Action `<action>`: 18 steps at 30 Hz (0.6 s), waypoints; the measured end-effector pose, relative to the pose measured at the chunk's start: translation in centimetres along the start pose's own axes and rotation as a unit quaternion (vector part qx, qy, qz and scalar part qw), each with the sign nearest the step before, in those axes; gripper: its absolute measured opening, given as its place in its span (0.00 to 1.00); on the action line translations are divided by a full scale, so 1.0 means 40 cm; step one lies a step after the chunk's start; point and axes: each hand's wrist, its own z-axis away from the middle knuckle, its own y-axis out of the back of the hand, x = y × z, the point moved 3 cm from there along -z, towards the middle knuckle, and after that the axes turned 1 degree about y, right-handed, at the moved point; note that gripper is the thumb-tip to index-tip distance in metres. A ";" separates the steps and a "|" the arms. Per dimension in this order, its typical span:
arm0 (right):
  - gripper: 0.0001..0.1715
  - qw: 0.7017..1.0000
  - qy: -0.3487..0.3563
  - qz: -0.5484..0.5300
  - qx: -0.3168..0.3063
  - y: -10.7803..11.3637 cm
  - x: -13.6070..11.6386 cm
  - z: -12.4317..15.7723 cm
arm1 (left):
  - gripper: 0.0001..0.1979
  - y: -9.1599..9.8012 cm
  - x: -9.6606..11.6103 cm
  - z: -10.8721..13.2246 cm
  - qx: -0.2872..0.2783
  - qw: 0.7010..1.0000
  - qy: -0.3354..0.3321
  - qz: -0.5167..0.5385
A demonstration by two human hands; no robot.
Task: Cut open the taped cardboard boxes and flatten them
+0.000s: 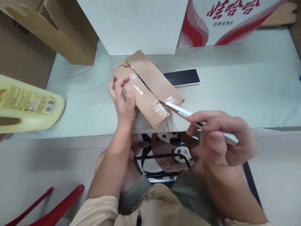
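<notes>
A small brown cardboard box (150,84) lies turned at an angle near the front edge of the pale green surface, with clear tape across its middle seam. My left hand (124,99) grips its left side, fingers curled over the edge. In my right hand (223,136) is a white utility knife (181,111), pinched between thumb and fingers. The knife's blade tip touches the seam at the box's near right end. Part of the box's underside and my left palm are hidden.
A dark-screened phone (183,77) lies right behind the box. At the back stand a white box (141,28) and a red-and-white carton (218,22). Tall cardboard boxes (70,37) and a yellow bottle (30,106) occupy the left. Red bars (63,204) show at lower left.
</notes>
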 end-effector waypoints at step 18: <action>0.10 0.983 0.069 0.038 0.168 -0.004 -0.050 0.001 | 0.22 -0.006 -0.012 0.004 0.000 1.000 -0.008 0.005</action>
